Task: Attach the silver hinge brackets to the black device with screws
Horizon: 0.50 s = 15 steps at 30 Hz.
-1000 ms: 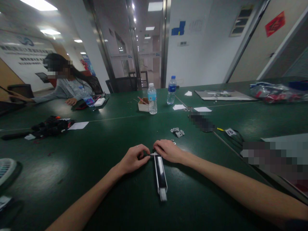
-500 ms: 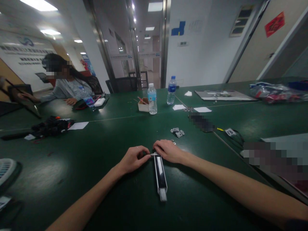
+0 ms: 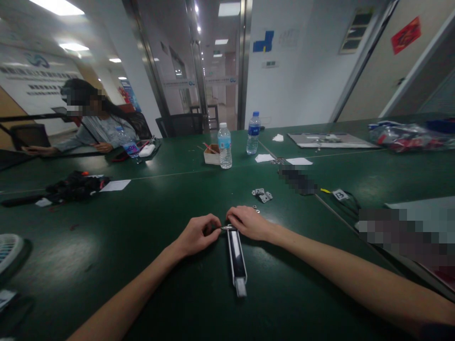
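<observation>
A long, narrow white-edged bar with a dark top face [image 3: 237, 258] lies lengthwise on the green table, a grey tab [image 3: 241, 287] sticking out of its near end. Across its far end runs a small shiny metal rod [image 3: 228, 228], bolt-like in shape. My left hand [image 3: 199, 235] pinches at the rod's left end with thumb and forefinger. From the other side my right hand [image 3: 250, 223] curls its fingers over the rod's right end, closed, its thumb hidden; the hand also rests against the bar's far corner.
Metal hinge-like plates [image 3: 262, 194] and small rings [image 3: 257, 210] lie beyond my right hand. Farther back stand two water bottles [image 3: 225, 149] [image 3: 253, 135] and a small box [image 3: 212, 156]. Black gear [image 3: 76, 187] lies left, a labelled cable [image 3: 341, 195] right. Another person [image 3: 103, 128] sits far left.
My left fingertips have shifted slightly left, and a little more of the rod's left end shows. My right hand has stayed put. The other person's arm and a dark object there have moved.
</observation>
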{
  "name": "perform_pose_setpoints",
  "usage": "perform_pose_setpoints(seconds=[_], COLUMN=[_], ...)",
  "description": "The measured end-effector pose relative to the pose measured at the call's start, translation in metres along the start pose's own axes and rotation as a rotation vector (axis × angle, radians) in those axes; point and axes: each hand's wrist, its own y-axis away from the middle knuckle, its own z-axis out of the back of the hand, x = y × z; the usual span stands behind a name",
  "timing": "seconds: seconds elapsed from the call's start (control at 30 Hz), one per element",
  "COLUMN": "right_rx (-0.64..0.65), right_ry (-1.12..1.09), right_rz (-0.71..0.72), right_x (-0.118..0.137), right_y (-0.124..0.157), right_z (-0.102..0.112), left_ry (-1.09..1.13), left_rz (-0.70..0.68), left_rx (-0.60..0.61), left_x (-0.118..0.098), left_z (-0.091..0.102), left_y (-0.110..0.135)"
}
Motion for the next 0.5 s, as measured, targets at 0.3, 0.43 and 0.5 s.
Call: perform_pose_setpoints(seconds=[0.3,0.43,0.5], right_rx=[0.002,0.002,0.002], right_ry=[0.011,0.007,0.003], right_rz=[0.001,-0.003,-0.001], right_x=[-0.0014,-0.0017,-0.0014], right_y=[-0.0002,-0.0004,-0.0005], right_z=[-0.0014,-0.0018,-0.0018], left_ry=[-0.010,-0.044,-0.045], left_rz=[0.025,0.032,0.044], left_rx=[-0.044,-0.040,-0.020], left_x=[0.0032,0.0008,-0.0012], left_z=[-0.0022,0.0004,0.0012], left_y=[-0.0004,0.0001,0.0004])
